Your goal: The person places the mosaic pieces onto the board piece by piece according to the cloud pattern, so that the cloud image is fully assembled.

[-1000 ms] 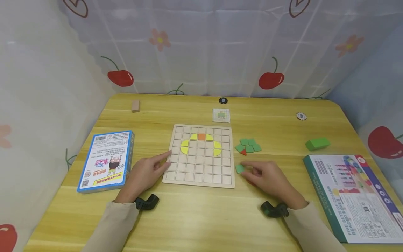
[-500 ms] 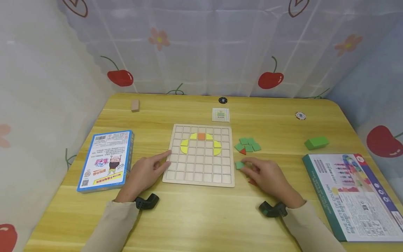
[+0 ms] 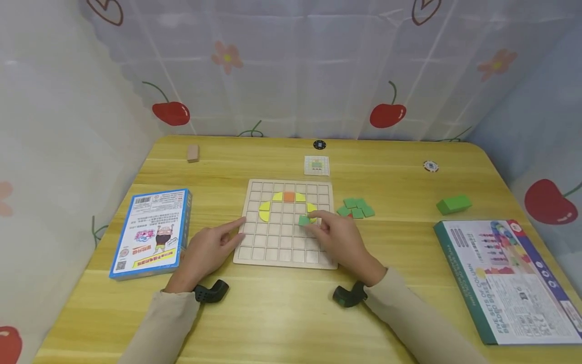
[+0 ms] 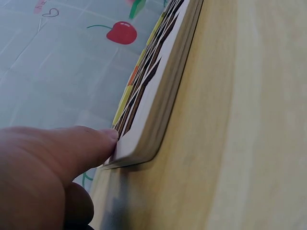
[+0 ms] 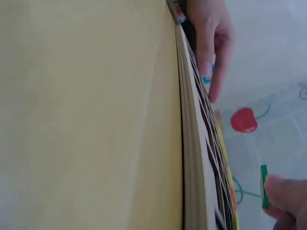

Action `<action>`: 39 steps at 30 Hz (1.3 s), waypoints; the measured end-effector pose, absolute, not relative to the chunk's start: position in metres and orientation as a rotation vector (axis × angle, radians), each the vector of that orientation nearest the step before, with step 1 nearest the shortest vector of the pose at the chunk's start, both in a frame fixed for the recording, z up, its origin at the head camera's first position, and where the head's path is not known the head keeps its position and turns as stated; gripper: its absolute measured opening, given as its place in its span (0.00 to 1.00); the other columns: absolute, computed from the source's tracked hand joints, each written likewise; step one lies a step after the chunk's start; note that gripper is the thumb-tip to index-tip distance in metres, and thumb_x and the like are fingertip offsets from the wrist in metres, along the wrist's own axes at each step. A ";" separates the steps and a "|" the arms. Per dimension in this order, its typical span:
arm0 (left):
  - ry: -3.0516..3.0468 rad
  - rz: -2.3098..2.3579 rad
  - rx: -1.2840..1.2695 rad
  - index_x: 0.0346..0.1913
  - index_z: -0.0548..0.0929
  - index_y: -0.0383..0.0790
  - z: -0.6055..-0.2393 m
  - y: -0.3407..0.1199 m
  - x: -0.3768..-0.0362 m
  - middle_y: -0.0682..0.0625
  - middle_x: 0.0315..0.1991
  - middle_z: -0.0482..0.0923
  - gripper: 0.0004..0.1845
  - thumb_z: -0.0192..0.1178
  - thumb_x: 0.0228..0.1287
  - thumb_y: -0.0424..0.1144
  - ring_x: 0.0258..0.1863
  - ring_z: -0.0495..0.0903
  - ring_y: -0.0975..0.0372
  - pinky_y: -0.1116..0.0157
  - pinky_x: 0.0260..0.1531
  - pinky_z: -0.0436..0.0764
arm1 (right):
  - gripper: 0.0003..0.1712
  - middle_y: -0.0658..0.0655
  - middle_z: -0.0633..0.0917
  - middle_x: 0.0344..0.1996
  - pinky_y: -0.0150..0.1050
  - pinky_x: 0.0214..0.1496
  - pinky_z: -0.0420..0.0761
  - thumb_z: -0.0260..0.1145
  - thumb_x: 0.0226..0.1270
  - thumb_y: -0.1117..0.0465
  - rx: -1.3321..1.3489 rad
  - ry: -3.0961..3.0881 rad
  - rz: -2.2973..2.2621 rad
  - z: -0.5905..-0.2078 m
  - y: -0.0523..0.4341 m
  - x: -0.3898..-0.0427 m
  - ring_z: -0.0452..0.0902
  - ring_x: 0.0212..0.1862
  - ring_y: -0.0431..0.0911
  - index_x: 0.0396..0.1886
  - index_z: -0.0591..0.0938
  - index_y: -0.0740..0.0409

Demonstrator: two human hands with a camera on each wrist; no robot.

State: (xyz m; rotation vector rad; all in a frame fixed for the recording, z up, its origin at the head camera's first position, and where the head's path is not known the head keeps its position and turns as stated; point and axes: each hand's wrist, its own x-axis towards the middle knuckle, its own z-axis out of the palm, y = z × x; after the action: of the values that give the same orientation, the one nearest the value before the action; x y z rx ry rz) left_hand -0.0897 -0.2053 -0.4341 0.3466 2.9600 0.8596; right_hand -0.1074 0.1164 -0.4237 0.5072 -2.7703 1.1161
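Right hand (image 3: 343, 238) pinches green tile (image 3: 303, 221) over grid board (image 3: 275, 241); left hand (image 3: 210, 251), index and thumb extended, touches board's left edge. Right-wrist view shows me tile clear of board; head view doesn't.

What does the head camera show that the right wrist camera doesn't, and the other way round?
Only the head view: the pattern card, the pile of green tiles, the black chip, the white chip, the green block and the bead box.

Only the right wrist view: a close, side-on look at the wooden board, with curtain visible between it and the held green tile.

Both: the left hand at the board's edge, the right hand pinching that tile, the table and a red cherry.
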 end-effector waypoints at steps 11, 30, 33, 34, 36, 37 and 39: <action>2.964 0.843 0.333 0.70 0.79 0.56 -0.434 -0.205 -0.089 0.57 0.14 0.64 0.23 0.61 0.75 0.51 0.13 0.58 0.65 0.66 0.16 0.60 | 0.17 0.46 0.67 0.12 0.36 0.21 0.61 0.70 0.72 0.52 0.510 -2.795 1.105 -0.419 0.065 -0.140 0.59 0.16 0.39 0.54 0.88 0.54; 2.977 0.843 0.347 0.69 0.79 0.55 -0.434 -0.205 -0.089 0.57 0.15 0.65 0.23 0.61 0.75 0.50 0.12 0.59 0.65 0.66 0.15 0.61 | 0.19 0.44 0.68 0.10 0.35 0.18 0.58 0.69 0.72 0.51 0.489 -2.755 0.968 -0.442 0.047 -0.153 0.58 0.15 0.37 0.57 0.87 0.52; 2.979 0.843 0.344 0.69 0.79 0.56 -0.434 -0.205 -0.089 0.57 0.15 0.66 0.23 0.62 0.75 0.50 0.12 0.59 0.65 0.66 0.15 0.61 | 0.17 0.44 0.69 0.10 0.35 0.18 0.60 0.68 0.73 0.51 0.482 -2.758 0.972 -0.442 0.047 -0.153 0.60 0.16 0.38 0.55 0.88 0.51; 2.979 0.841 0.342 0.69 0.79 0.56 -0.434 -0.205 -0.089 0.58 0.15 0.66 0.23 0.62 0.75 0.50 0.12 0.59 0.65 0.66 0.15 0.61 | 0.16 0.44 0.70 0.11 0.35 0.19 0.61 0.68 0.73 0.51 0.480 -2.761 0.968 -0.442 0.047 -0.152 0.62 0.17 0.38 0.54 0.88 0.51; 2.974 0.837 0.340 0.70 0.79 0.56 -0.434 -0.205 -0.089 0.58 0.15 0.66 0.23 0.61 0.75 0.50 0.13 0.59 0.65 0.66 0.15 0.61 | 0.14 0.44 0.73 0.12 0.35 0.19 0.63 0.68 0.74 0.51 0.483 -2.771 0.952 -0.441 0.047 -0.151 0.65 0.18 0.39 0.52 0.89 0.51; 2.972 0.836 0.337 0.70 0.79 0.56 -0.433 -0.205 -0.089 0.58 0.15 0.66 0.23 0.61 0.75 0.51 0.12 0.59 0.65 0.66 0.15 0.61 | 0.13 0.44 0.74 0.13 0.35 0.20 0.64 0.67 0.74 0.52 0.488 -2.774 0.949 -0.441 0.047 -0.151 0.66 0.19 0.40 0.51 0.90 0.50; 2.967 0.834 0.335 0.70 0.79 0.56 -0.433 -0.205 -0.089 0.58 0.15 0.66 0.23 0.61 0.75 0.51 0.12 0.59 0.65 0.66 0.15 0.61 | 0.12 0.44 0.74 0.14 0.35 0.20 0.64 0.67 0.74 0.53 0.498 -2.769 0.981 -0.441 0.048 -0.150 0.65 0.19 0.40 0.51 0.90 0.50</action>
State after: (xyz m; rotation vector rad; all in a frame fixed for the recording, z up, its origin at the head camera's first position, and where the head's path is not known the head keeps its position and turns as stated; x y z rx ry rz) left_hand -0.0892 -0.2053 -0.4332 0.3346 2.9670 0.8337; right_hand -0.1500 0.0480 -0.4408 0.4980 -2.7686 0.9806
